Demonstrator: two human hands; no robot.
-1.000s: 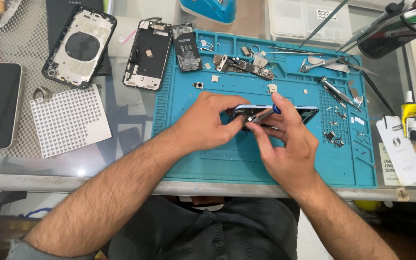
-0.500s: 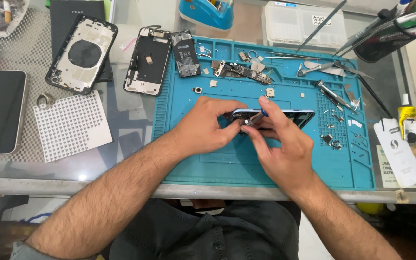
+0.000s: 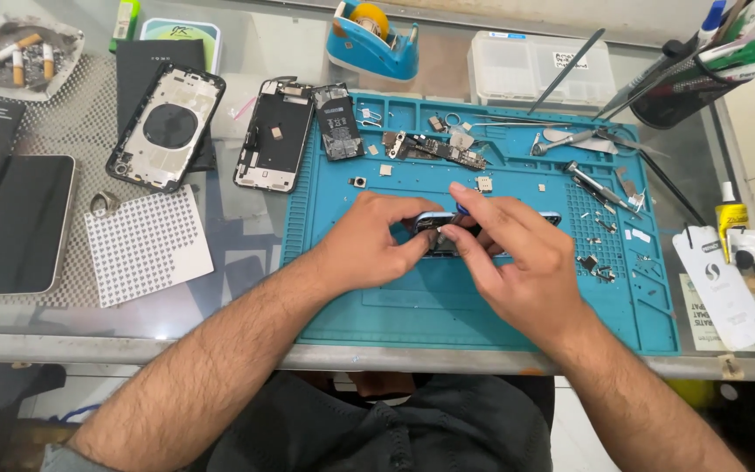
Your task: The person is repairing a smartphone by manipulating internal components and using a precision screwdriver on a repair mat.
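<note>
An opened blue phone body (image 3: pixel 447 234) lies across the middle of the teal repair mat (image 3: pixel 482 306), mostly covered by my hands. My left hand (image 3: pixel 369 240) grips its left end with fingers curled around the frame. My right hand (image 3: pixel 517 262) rests over its right half, index finger and thumb pinching at something small inside the phone near a blue-tipped tool (image 3: pixel 459 210); what is pinched is too small to make out.
On the mat's far side lie a logic board (image 3: pixel 434 149), a battery (image 3: pixel 338 133), tweezers and screwdrivers (image 3: pixel 596 183) and tiny screws. Left of the mat sit two phone housings (image 3: pixel 166 127) (image 3: pixel 274 135), a white dotted pad (image 3: pixel 146 245), a ring and a dark-screened phone (image 3: pixel 21 223). A tape dispenser (image 3: pixel 373 35) stands behind.
Both hands have stayed on the phone body, shifting only slightly. My right index finger now reaches further over the phone's middle. The camera has tilted a little.
</note>
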